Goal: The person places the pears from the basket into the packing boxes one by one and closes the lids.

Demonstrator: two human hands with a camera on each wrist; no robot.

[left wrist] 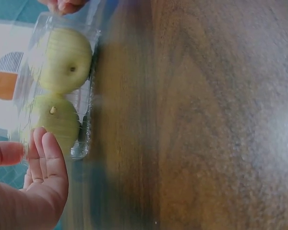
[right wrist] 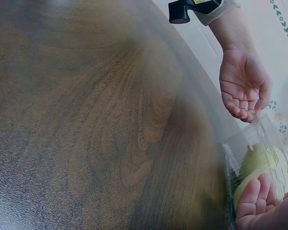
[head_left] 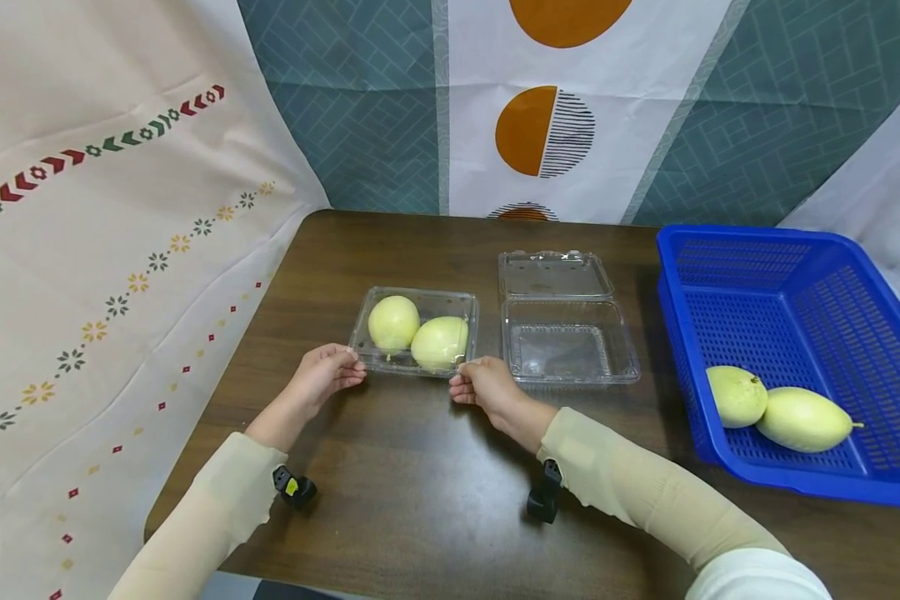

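A cream cloth (head_left: 105, 242) with rows of red, green and yellow motifs drapes down the left side; a teal and white hanging (head_left: 352, 100) with orange circles covers the far side, its teal panels marked in a brick-like pattern; plain white fabric (head_left: 873, 187) shows at the far right. The brown wooden table (head_left: 420, 492) spreads before them, its grain dark and wavy, its far left corner rounded, a soft sheen on its near half; at the right stands a blue plastic basket (head_left: 825, 486) with slotted walls. Two beige sleeves (head_left: 637, 492) reach in from the near side; an open clear container (head_left: 558, 350) sits right of the table's middle, its lid laid back to the far side; just left of it is a second clear box (head_left: 427, 294), its lid over its contents; whether it rests flat on the wood is hard to tell. The left hand (head_left: 322, 377) pinches the box's near left corner; the right hand (head_left: 492, 386) pinches its near right corner; two pale yellow-green fruits (head_left: 393, 323) lie side by side inside, and two more fruits (head_left: 806, 419) rest in the basket's near left part; a black device (head_left: 294, 487) sits at each wrist.
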